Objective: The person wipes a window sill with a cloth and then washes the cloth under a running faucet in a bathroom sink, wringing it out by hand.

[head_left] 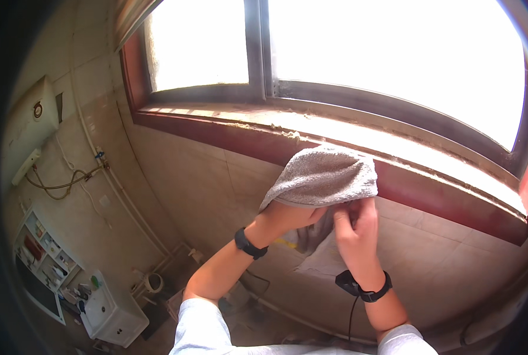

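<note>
Both arms up w/ a grey towel (326,177) held against the dark red window sill (228,131), approx. mid-sill, just under the window frame (258,53).

Towel: grey-beige terry, nubby loop texture, looks thick & soft. Bunched into a rounded pad on top, draped over the left hand (290,216) like a cap. Upper edge touches the sill's front face; right edge lies on the red strip. A looser tail hangs down below betw. the two hands, more shadowed, folds visible. Can't tell if it's wet or dry.

Left hand: under the towel, fingers curled up into the cloth from below, gripping it; knuckles mostly hidden by fabric. Black band on that wrist (250,243).

Right hand (354,228): just beside the left, fingers pinched tog. on the hanging part of the towel at its lower right edge, thumb side toward the left hand. Black wrist strap w/ a small black device (359,285) & a cable running down from it. Light grey-blue sleeves at the lower edge.

Around: sill top is dusty, w/ gritty debris along the ledge; bright glare thru the glass. Beige tiled wall (205,189) below. Far down left: white water heater (30,121) w/ hoses, a small shelf w/ bottles (45,251), white sink (107,310), pipes along the wall.
</note>
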Demonstrator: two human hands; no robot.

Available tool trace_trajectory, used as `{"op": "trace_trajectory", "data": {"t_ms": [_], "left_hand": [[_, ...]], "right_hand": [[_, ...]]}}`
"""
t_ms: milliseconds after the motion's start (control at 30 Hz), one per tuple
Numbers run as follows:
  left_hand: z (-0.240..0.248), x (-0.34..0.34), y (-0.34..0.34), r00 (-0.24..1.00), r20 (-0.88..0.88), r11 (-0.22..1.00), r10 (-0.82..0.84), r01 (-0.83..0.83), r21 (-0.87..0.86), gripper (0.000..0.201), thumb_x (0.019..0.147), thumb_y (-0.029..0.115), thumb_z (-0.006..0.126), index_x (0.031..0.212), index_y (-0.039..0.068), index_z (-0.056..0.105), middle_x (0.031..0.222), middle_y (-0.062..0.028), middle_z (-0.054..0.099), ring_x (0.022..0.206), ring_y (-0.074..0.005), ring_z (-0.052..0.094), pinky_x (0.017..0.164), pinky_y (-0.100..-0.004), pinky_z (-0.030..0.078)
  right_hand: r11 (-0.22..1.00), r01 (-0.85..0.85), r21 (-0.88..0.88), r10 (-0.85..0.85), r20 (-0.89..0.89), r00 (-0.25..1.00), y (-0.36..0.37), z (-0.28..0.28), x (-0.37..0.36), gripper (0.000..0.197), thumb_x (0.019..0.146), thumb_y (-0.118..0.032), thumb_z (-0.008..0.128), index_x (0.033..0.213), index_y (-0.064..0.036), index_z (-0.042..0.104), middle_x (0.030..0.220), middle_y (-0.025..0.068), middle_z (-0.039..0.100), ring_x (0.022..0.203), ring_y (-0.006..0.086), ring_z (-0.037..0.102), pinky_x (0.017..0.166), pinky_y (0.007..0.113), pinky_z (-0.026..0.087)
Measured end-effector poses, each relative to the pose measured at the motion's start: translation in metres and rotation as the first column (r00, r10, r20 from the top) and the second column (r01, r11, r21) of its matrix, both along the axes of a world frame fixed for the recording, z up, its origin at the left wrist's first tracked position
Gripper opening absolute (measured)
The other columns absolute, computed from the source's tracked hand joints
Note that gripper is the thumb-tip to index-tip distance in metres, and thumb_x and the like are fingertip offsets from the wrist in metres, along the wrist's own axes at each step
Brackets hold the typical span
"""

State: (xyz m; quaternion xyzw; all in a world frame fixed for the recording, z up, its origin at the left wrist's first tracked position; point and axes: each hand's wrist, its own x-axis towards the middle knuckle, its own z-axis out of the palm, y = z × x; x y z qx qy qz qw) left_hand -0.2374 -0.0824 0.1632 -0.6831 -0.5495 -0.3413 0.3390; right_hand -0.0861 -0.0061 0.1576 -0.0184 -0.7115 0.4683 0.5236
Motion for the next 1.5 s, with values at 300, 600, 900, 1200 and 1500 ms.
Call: {"op": "trace_trajectory", "data": {"t_ms": [300, 600, 900, 1200, 1500], "left_hand": [[-0.012, -0.038, -0.006, 0.99, 0.105, 0.996, 0.09, -0.087, -0.032, 0.043, 0.079, 0.015, 0.07, 0.122, 0.012, 0.065, 0.119, -0.0125, 0.065, 0.114, -0.0335, 0.058, 0.098, -0.0441, 0.045], [-0.043, -0.039, 0.001, 0.991, 0.11, 0.997, 0.072, -0.075, 0.022, 0.046, 0.085, 0.011, 0.062, 0.131, 0.007, 0.06, 0.137, -0.016, 0.056, 0.132, -0.0365, 0.047, 0.115, -0.0478, 0.029], [-0.047, -0.032, 0.004, 0.984, 0.152, 0.993, 0.09, -0.101, 0.062, 0.041, 0.09, 0.01, 0.057, 0.131, 0.006, 0.06, 0.137, -0.0153, 0.057, 0.132, -0.0349, 0.048, 0.115, -0.0476, 0.029], [-0.044, -0.032, 0.004, 0.977, 0.214, 0.998, 0.007, -0.022, 0.066, 0.047, 0.087, 0.021, 0.067, 0.132, 0.009, 0.06, 0.138, -0.0127, 0.056, 0.134, -0.0328, 0.045, 0.117, -0.0494, 0.024], [-0.043, -0.021, 0.002, 0.978, 0.195, 0.993, 0.072, -0.089, 0.076, 0.042, 0.087, 0.011, 0.062, 0.128, 0.007, 0.063, 0.134, -0.0147, 0.059, 0.13, -0.0347, 0.051, 0.115, -0.0487, 0.029]], "right_hand": [[0.854, 0.258, 0.452, -0.34, 0.109, 0.934, 0.0, 0.01, -0.039, 0.017, 0.08, -0.006, 0.06, 0.091, 0.0045, 0.052, 0.054, 0.0176, 0.058, 0.045, 0.0377, 0.058, 0.043, 0.046, 0.046], [0.829, 0.264, 0.493, -0.373, 0.135, 0.918, 0.001, -0.024, -0.04, 0.022, 0.077, -0.001, 0.06, 0.098, -0.0014, 0.055, 0.062, 0.0161, 0.061, 0.056, 0.0378, 0.061, 0.051, 0.046, 0.049], [0.854, 0.247, 0.458, -0.331, 0.112, 0.937, 0.006, -0.023, -0.038, 0.023, 0.076, -0.002, 0.06, 0.099, -0.0029, 0.057, 0.062, 0.0152, 0.06, 0.057, 0.0378, 0.061, 0.053, 0.046, 0.049], [0.865, 0.236, 0.443, -0.292, 0.061, 0.954, 0.006, -0.027, -0.047, 0.023, 0.075, 0.003, 0.06, 0.098, -0.0014, 0.058, 0.062, 0.0138, 0.059, 0.055, 0.0371, 0.059, 0.053, 0.044, 0.048], [0.866, 0.255, 0.431, -0.296, 0.03, 0.955, 0.008, -0.026, -0.041, 0.021, 0.076, 0.004, 0.058, 0.097, -0.0013, 0.057, 0.059, 0.0133, 0.058, 0.051, 0.0371, 0.057, 0.048, 0.043, 0.045]]}}
